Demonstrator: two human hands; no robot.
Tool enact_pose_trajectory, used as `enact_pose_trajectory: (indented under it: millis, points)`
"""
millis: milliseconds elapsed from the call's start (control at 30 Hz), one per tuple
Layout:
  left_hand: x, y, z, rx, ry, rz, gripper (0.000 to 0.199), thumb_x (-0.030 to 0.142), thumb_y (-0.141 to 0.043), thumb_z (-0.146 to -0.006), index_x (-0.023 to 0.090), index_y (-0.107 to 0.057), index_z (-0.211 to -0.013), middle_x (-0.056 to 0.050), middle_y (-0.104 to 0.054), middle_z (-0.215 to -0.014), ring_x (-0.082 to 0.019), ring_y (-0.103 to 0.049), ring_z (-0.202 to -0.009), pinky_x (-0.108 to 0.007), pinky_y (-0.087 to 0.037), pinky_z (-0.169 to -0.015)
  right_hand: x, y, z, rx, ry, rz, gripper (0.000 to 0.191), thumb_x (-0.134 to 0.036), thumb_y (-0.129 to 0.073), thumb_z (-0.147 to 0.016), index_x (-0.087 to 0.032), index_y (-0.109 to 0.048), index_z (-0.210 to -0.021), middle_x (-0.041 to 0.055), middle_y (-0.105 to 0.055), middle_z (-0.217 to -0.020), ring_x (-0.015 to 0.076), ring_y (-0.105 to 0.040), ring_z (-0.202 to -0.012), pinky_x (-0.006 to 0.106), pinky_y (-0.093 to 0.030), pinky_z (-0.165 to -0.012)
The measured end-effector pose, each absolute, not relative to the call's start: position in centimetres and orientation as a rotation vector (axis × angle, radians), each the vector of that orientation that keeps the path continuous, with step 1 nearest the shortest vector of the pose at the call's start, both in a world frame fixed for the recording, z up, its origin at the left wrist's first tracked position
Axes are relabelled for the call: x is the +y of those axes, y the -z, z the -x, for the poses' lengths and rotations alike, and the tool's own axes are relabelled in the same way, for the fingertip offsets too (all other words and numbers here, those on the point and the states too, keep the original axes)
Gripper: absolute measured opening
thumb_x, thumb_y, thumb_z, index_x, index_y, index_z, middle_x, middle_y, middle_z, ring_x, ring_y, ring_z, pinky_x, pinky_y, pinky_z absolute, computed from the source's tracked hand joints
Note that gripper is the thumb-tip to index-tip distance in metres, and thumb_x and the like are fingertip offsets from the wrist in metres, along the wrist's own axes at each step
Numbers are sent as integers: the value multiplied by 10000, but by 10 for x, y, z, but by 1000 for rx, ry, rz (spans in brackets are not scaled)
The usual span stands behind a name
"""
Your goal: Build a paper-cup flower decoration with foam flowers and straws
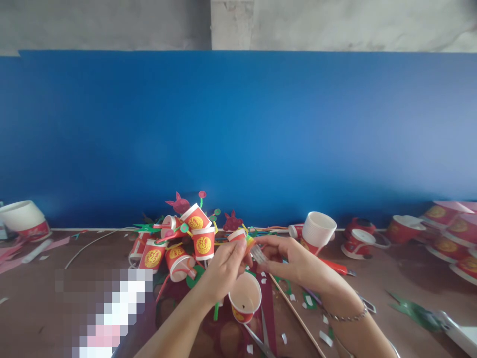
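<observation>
My left hand (pixel 226 263) is closed, thumb and fingers pinching a small yellow, green and orange-red piece (pixel 249 243) of a kind I cannot make out. Close to its right, my right hand (pixel 288 256) has its thumb and fingers around a clear, ribbed plastic-looking piece (pixel 260 254), and its index finger reaches to the coloured piece. Below both hands stands an upright paper cup (pixel 245 294), white inside and red with yellow print outside. Scissors (pixel 259 340) lie just in front of that cup, partly cut off by the frame.
Decorated red paper cups (pixel 203 243) are heaped behind my left hand. Nested white cups (pixel 318 228) stand at the right rear. A wooden stick (pixel 296 308), an orange-red cutter (pixel 334 266), green-tipped pliers (pixel 421 313) and paper scraps lie on the brown table (pixel 372 298). A blue panel (pixel 238 124) rises behind.
</observation>
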State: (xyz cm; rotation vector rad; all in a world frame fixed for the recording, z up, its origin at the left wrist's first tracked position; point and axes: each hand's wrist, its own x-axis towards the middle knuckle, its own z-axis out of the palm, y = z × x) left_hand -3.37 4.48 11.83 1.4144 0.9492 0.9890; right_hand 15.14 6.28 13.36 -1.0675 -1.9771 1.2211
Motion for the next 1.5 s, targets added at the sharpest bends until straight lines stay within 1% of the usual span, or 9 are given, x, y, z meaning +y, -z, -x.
enact_pose_trajectory:
  millis: [333,500,633,800,1000,1167,1267,1400,1500]
  points:
    - [41,-121,32,888,-908,-1363,480,606,-391,-851,176,-498,-664,81,-235,-461,-66,-188,-416,-242,-126,-426,66,-134,-154,-2007,-1201,1092,351,-196,-616,-762,-187,-620,-1113,-57,-495,-545,77,-409,-486,189,-308,-431]
    - [38,-125,33,799,-848,-1410,488,572,-391,-868,168,-508,-622,76,-233,-458,-62,-178,-412,-246,-113,-419,71,-126,-151,-1947,-1185,1085,301,-258,-628,-768,-175,-628,-1057,-34,-565,-570,83,-467,-497,181,-321,-424]
    - [37,-128,36,735,-763,-1360,503,573,-390,-869,161,-520,-611,84,-229,-427,-52,-158,-382,-244,-88,-402,72,-129,-148,-1886,-1345,1003,397,-225,-663,-723,-171,-602,-1112,-16,-614,-665,83,-494,-537,186,-359,-465]
    - [36,-128,36,800,-650,-1346,518,600,-433,-836,150,-547,-606,89,-267,-391,-40,-151,-340,-242,-90,-376,71,-135,-148,-1799,-1522,945,519,-125,-618,-691,-185,-555,-1202,44,-689,-887,101,-567,-613,194,-401,-502]
    - [37,-122,34,746,-572,-1387,552,598,-406,-847,143,-558,-574,78,-288,-364,-47,-185,-332,-248,-101,-382,67,-142,-149,-1725,-1638,809,478,-128,-518,-763,-189,-539,-1236,66,-692,-1001,173,-638,-857,273,-481,-707]
    - [38,-121,31,794,-504,-1427,564,592,-404,-848,129,-599,-591,58,-341,-376,-54,-230,-345,-254,-119,-388,60,-148,-148,-1671,-1571,796,396,-209,-555,-804,-186,-569,-1199,68,-684,-1023,189,-622,-911,308,-478,-782]
    - [39,-120,28,825,-499,-1429,526,575,-438,-837,135,-600,-599,64,-335,-380,-57,-243,-353,-248,-134,-389,57,-148,-146,-1616,-1545,815,357,-228,-573,-814,-198,-586,-1170,53,-694,-975,167,-624,-859,282,-479,-748]
    - [40,-120,25,847,-484,-1410,494,562,-466,-822,145,-588,-586,93,-241,-353,-54,-186,-337,-243,-119,-385,54,-147,-141,-1557,-1545,806,314,-253,-588,-822,-202,-600,-1131,47,-695,-938,150,-629,-816,261,-481,-712]
    - [40,-120,25,896,-495,-1376,489,582,-466,-810,144,-593,-634,92,-279,-362,-52,-198,-339,-231,-121,-378,52,-149,-138,-1527,-1535,808,292,-276,-602,-820,-200,-604,-1102,38,-691,-875,144,-634,-787,254,-488,-693]
